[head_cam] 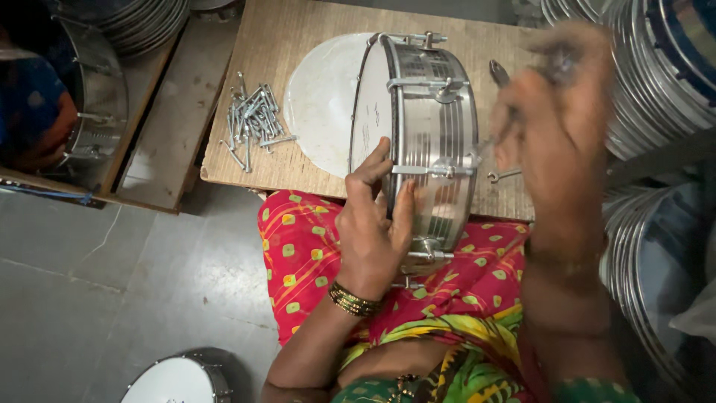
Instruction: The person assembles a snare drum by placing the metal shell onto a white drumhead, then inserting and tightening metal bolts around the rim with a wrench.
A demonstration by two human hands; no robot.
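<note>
Wooden board (298,168) — bolts (252,123), drum (421,134)

Drum (432,134): shiny ribbed metal shell, smooth matt white skin. Surface (298,30): rough bare wood. Bolts (253,123): bright metal. Lap cloth (306,254): soft printed fabric. Floor (112,298): dull grey.

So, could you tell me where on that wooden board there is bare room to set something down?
Bare wood shows on the board above the pile of bolts, along the near edge left of the left hand, and at the far right corner. The middle is crowded by the loose white skin, the upright drum and the blurred right hand.
</note>
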